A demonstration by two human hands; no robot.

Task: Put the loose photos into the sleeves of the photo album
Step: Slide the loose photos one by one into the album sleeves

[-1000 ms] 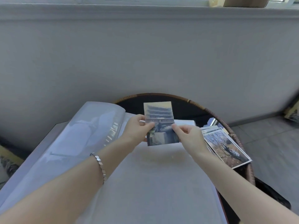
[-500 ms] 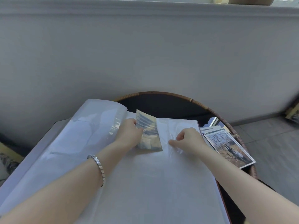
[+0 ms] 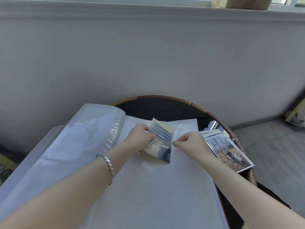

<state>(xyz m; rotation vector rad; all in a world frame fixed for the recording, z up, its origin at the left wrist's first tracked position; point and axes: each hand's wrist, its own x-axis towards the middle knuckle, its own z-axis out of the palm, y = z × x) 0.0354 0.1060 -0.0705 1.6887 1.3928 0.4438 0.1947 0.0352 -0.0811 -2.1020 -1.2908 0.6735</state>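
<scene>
The photo album [image 3: 148, 192] lies open in front of me, its white pages covered with clear plastic sleeves. My left hand [image 3: 140, 138] grips a photo of a building [image 3: 160, 141] by its left edge, tilted, with its right edge at the opening of a sleeve on the right page. My right hand [image 3: 189, 142] pinches the clear sleeve film [image 3: 183, 129] just right of the photo and lifts it. A stack of loose photos [image 3: 227, 151] lies to the right of the album, a tree picture on top.
The album and photos rest on a round dark table with a wicker rim [image 3: 219, 119]. A grey wall [image 3: 148, 55] stands close behind. Tiled floor [image 3: 277, 146] lies to the right. Turned album pages [image 3: 85, 129] arch up on the left.
The photo came down from upright in both hands to the right page. My right hand let go of it and took hold of the sleeve film. The photo's edge has moved toward the sleeve opening.
</scene>
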